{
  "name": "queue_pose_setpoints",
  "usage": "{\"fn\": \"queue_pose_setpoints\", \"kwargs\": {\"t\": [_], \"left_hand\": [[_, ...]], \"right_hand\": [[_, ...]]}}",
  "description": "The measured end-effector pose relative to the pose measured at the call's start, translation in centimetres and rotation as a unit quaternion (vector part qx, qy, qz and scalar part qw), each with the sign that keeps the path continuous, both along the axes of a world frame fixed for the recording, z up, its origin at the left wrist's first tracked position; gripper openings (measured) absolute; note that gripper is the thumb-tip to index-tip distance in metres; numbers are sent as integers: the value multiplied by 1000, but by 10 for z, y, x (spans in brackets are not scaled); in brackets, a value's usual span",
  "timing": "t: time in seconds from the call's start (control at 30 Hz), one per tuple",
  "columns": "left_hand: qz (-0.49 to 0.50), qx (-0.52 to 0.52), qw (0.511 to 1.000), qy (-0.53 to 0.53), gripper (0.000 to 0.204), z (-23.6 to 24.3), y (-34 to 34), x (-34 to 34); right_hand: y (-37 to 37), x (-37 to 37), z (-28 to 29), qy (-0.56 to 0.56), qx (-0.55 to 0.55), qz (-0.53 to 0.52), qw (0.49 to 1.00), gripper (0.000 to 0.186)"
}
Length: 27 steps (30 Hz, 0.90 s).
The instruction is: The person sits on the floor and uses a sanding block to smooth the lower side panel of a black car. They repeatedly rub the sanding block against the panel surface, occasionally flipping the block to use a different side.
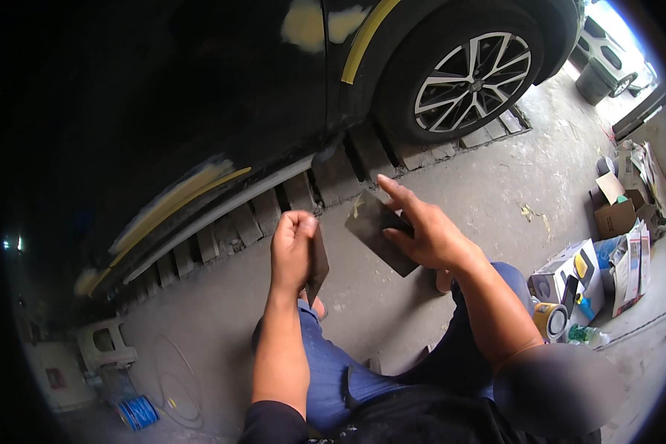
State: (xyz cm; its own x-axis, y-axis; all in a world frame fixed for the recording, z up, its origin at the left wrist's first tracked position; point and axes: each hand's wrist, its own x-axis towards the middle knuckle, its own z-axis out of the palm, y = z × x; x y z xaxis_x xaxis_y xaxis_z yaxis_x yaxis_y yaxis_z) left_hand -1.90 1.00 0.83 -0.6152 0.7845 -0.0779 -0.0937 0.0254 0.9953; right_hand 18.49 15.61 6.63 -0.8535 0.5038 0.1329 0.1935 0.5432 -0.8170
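Observation:
My left hand (pixel 294 248) is closed on the edge of a thin dark brown flat piece (pixel 317 265), which hangs nearly edge-on beside the fingers. To its right, my right hand (pixel 424 226) grips a dark grey rectangular sheet (pixel 377 235) between thumb and fingers, its index finger stretched out past the edge. A pale yellowish mark shows at the sheet's upper corner. What either piece is made of I cannot make out. Both hands are apart, in front of a dark car (pixel 222 89). Its lower side bears a yellowish filler patch (pixel 174 196), and another filler patch (pixel 303 26) is higher up.
Yellow tape (pixel 366 41) edges the arch above the car's wheel (pixel 475 85). Slats run along the floor under the car. At right are a cardboard box (pixel 616 218), a white box (pixel 566 270) and a can (pixel 550 320); at lower left, a blue can (pixel 138 413) and a stool (pixel 107 344).

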Motion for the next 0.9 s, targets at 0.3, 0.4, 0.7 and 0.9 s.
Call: {"fn": "queue_pose_setpoints", "kwargs": {"t": [0.3,0.4,0.7,0.9], "left_hand": [[-153,-39,986,-53,25,-2,9,11],[-142,-28,986,-79,20,3,10,15],[-181,-95,979,1,18,7,1,13],[-201,-103,974,-2,19,9,-1,13]], "right_hand": [[-11,-2,-6,-73,-63,93,991,72],[-8,0,-4,-50,-92,87,991,71],[4,4,-15,34,-114,40,992,69],[10,5,-14,48,-134,12,990,68]]}}
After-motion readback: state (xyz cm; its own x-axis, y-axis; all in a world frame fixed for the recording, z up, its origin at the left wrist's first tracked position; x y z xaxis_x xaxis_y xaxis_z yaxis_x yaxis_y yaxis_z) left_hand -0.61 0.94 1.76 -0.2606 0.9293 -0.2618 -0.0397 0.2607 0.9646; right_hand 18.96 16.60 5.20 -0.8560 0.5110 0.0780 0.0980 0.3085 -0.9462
